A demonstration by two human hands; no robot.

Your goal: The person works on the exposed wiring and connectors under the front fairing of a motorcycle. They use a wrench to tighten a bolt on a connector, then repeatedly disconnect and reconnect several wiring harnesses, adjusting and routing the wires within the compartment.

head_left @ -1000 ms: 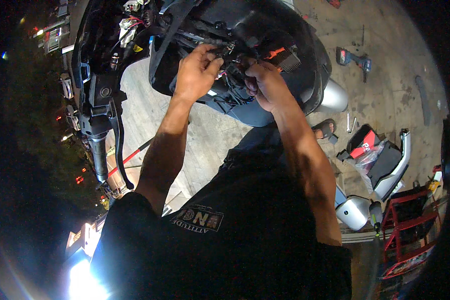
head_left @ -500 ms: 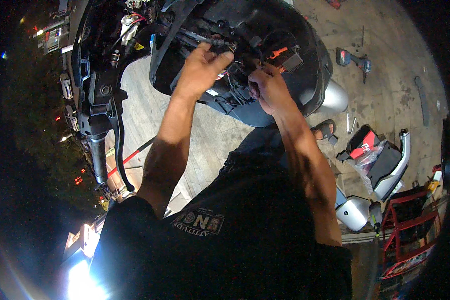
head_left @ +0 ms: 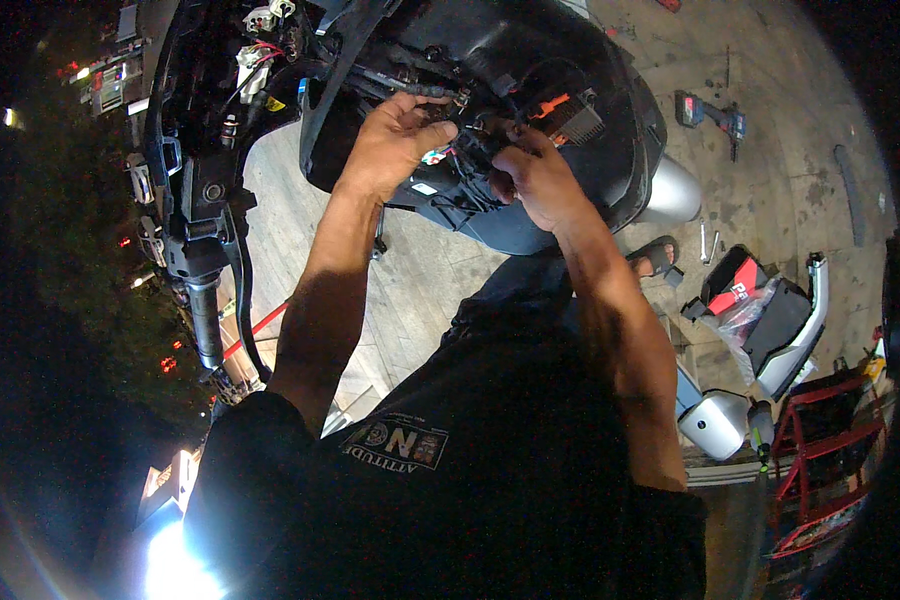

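Though near fingers [head_left: 407, 103], wires [head_left: 468, 172] indistinct

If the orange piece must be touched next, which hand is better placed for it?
Probably the right hand: it is just below the orange piece in the picture, while the left hand is farther left, beside a black cable.

- Cordless drill [head_left: 712, 119] lying on tiled floor [head_left: 780, 180], upper right.
- Long dark strip [head_left: 850, 195] near right rim.
- Slim metal tool [head_left: 703, 243], another just beside it.
- Red-and-black panel [head_left: 736, 284]; crumpled clear plastic [head_left: 750, 322] next to it.
- Rounded silver cover [head_left: 717, 424], lower right.
- Red metal frame [head_left: 788, 470] nearby.
- Glaring white light [head_left: 175, 565], lower left.
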